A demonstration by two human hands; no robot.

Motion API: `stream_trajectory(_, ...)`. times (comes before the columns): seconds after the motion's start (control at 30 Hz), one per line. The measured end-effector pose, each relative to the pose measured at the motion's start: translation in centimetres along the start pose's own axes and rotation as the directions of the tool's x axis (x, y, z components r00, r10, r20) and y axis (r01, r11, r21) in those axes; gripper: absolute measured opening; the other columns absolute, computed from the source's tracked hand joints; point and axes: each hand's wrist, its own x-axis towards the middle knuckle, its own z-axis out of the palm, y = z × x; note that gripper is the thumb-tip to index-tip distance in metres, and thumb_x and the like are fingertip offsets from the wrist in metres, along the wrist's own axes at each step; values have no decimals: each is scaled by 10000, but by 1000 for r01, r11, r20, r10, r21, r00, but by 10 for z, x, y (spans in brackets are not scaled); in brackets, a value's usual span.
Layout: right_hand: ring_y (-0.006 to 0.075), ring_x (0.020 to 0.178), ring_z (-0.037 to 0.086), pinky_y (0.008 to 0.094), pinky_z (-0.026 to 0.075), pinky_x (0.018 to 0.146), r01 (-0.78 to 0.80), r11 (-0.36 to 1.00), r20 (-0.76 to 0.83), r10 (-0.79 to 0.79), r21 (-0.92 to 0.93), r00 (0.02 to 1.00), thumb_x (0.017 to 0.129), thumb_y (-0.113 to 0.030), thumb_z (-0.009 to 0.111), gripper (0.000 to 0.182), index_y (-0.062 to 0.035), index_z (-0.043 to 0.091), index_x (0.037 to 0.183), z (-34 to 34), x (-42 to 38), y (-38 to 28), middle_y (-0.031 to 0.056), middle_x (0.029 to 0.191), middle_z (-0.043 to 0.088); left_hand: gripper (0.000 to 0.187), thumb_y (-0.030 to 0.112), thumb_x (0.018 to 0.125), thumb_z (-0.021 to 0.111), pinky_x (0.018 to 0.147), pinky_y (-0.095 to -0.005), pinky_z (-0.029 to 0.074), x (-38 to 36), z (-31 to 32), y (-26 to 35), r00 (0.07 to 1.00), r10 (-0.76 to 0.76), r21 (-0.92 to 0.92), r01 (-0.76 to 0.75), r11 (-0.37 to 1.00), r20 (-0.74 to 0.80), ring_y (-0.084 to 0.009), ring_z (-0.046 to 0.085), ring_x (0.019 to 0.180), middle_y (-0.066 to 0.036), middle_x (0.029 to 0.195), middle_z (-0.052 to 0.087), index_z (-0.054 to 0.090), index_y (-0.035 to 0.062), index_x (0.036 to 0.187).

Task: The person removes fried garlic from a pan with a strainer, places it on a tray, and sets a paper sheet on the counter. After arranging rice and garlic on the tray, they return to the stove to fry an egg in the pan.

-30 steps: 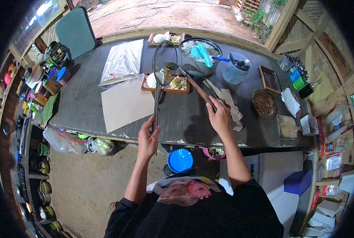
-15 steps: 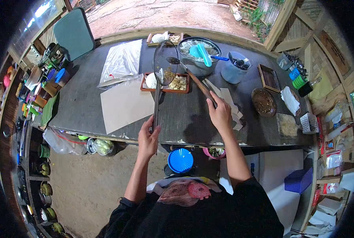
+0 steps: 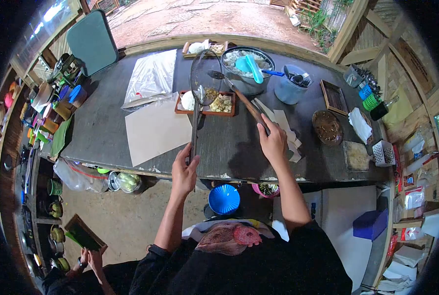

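Note:
My left hand (image 3: 185,169) is wrapped round the long handle of a mesh skimmer (image 3: 195,125), its round head upright over the far part of the table. In my right hand (image 3: 273,140) is a wooden-handled turner (image 3: 246,103), its dark metal end overlapping the mesh in this view. Behind the skimmer lies a small reddish-brown tray (image 3: 219,114). It holds a mound of white rice (image 3: 187,101) and pale chopped food (image 3: 222,103), with browner bits beside it. A sheet of brown paper (image 3: 158,132) lies left of the skimmer handle.
A pot of rice (image 3: 249,86) with a turquoise scoop and a tub of cutlery (image 3: 290,93) stand at the back. Plastic sheets (image 3: 150,73) lie left. At lower left, another person's hands (image 3: 92,258) hold a leaf-lined tray (image 3: 84,233). A blue lid (image 3: 224,199) sits below the table edge.
Another person's hands with a leaf-lined tray have come into view at lower left. More browner food shows in the tray behind the skimmer. My hands have barely moved.

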Motion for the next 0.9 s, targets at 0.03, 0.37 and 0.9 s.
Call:
stream_trajectory(0.03,350,818,604,421,468,716,-16,1000,21,16,-8,1000,859,-220,590,317,-38,595,1119,0,2,-2,183,893,633,449,61,852,560,907,-303,399,0,1,0,1000,27,15,-27,1000,-7,-207,519,1050,-159,1123,542,439,-87,1259)
stream_trajectory(0.37,350,836,616,409,479,728,-4,999,47,2,37,999,856,-210,594,306,-25,606,1099,-8,-15,1,191,915,642,440,70,859,559,910,-305,401,2,0,2,1000,18,7,-18,1000,1,-202,520,1059,-161,1143,540,443,-90,1252)
stream_trajectory(0.9,322,845,639,387,499,724,15,996,41,-18,83,999,845,-152,600,327,2,593,1134,-7,-21,8,202,944,647,442,80,850,568,922,-328,401,-1,1,-8,1000,-2,69,2,998,-13,-233,526,1070,-161,1154,541,460,-31,1264)
